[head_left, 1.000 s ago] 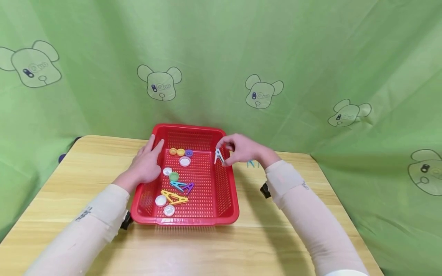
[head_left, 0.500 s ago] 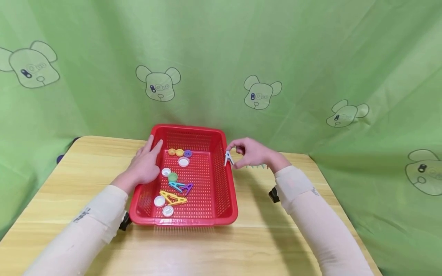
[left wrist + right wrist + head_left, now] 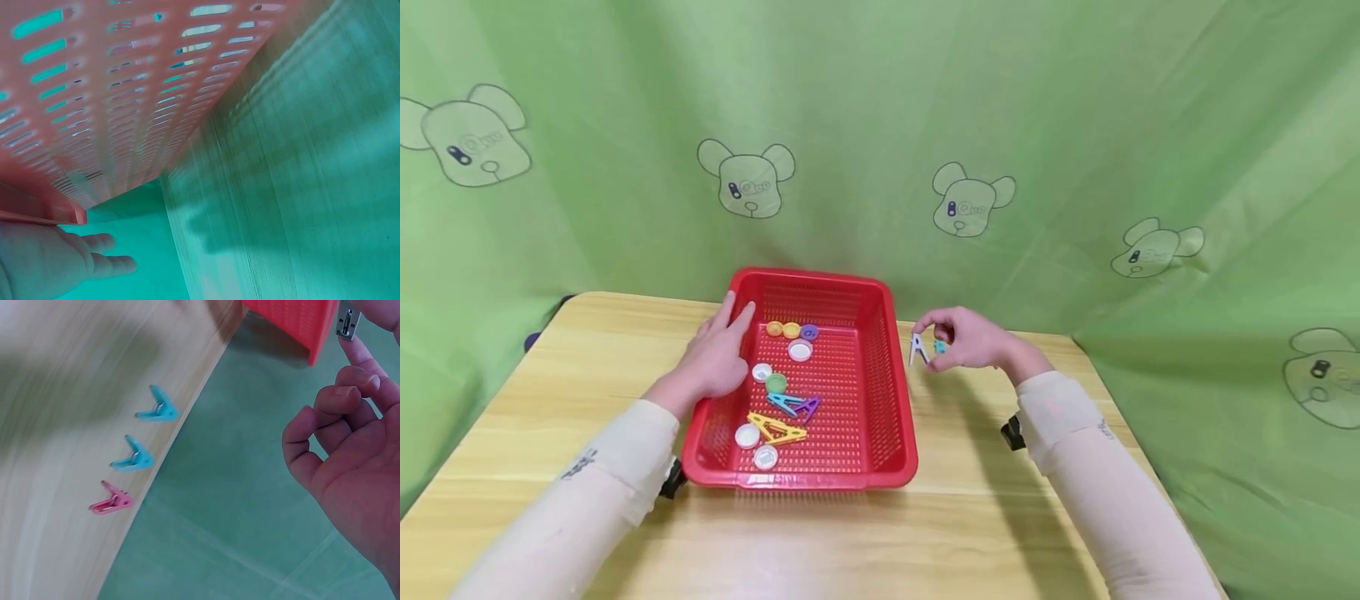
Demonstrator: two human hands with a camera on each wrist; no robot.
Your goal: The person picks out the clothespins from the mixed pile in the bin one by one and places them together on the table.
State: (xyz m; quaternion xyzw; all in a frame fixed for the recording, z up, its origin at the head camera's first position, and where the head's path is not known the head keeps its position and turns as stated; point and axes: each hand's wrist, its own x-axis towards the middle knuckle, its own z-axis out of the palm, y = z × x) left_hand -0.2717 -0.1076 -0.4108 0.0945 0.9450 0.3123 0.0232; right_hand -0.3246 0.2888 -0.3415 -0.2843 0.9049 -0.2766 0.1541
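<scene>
My right hand (image 3: 972,337) pinches a white clothespin (image 3: 918,350) between thumb and index finger, just right of the red plastic basket (image 3: 820,481). In the right wrist view the other fingers curl loosely, and a small part of the clothespin (image 3: 347,322) shows at the top edge. My left hand (image 3: 711,358) rests over the basket's left rim with its fingers stretched out. Inside the basket lie a yellow clothespin (image 3: 777,430), a blue clothespin (image 3: 786,405), a purple clothespin (image 3: 807,408) and several round caps, among them a green cap (image 3: 777,382).
On the table to the right, two blue clothespins (image 3: 134,456) and a pink clothespin (image 3: 113,500) form a row near the far edge. Green cloth (image 3: 865,108) hangs close behind the wooden table (image 3: 820,550).
My right hand has carried the white clothespin from above the basket's inside, over the right rim, to the right outside it. My left hand stays on the left rim.
</scene>
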